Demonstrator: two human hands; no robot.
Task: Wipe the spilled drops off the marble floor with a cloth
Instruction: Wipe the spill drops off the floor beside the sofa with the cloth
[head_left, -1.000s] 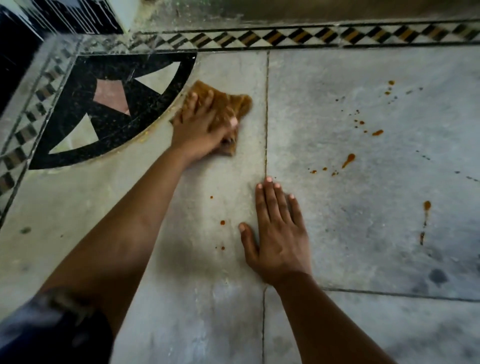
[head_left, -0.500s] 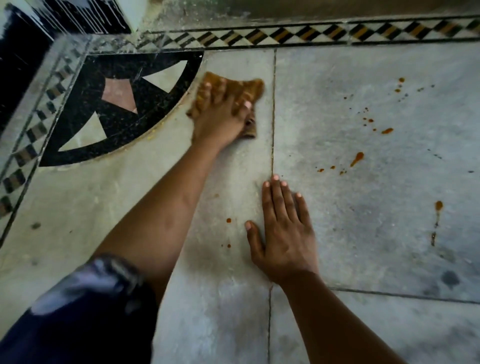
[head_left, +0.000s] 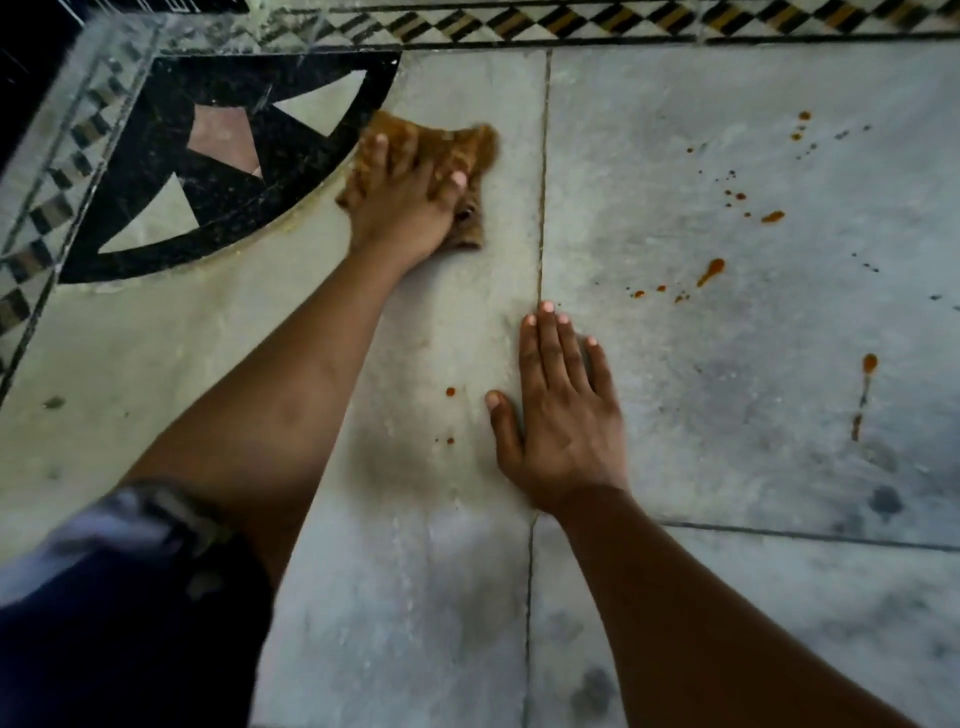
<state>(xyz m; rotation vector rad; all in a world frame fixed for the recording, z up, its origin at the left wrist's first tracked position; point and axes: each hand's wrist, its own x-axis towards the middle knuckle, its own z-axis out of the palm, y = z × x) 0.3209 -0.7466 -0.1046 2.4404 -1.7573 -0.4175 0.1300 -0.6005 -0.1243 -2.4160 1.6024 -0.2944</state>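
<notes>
My left hand (head_left: 402, 208) presses a crumpled brown cloth (head_left: 470, 143) flat on the grey marble floor (head_left: 675, 389), beside the curved edge of the black inlay. My right hand (head_left: 563, 415) lies palm down on the floor with fingers spread, holding nothing, astride the tile joint. Orange-brown drops are scattered over the marble: small ones (head_left: 450, 392) just left of my right thumb, a larger splash (head_left: 709, 271) and a trail of specks up to the right, and a streaked drop (head_left: 869, 362) at the far right.
A black quarter-circle inlay (head_left: 218, 156) with pink and white pieces fills the upper left. A checkered border strip (head_left: 571, 18) runs along the far edge and down the left side. A dark blue sleeve (head_left: 104, 623) covers the lower left corner.
My left hand and the cloth have shifted a little to the right along the inlay's edge and slightly back toward me. My right hand has stayed flat in the same spot.
</notes>
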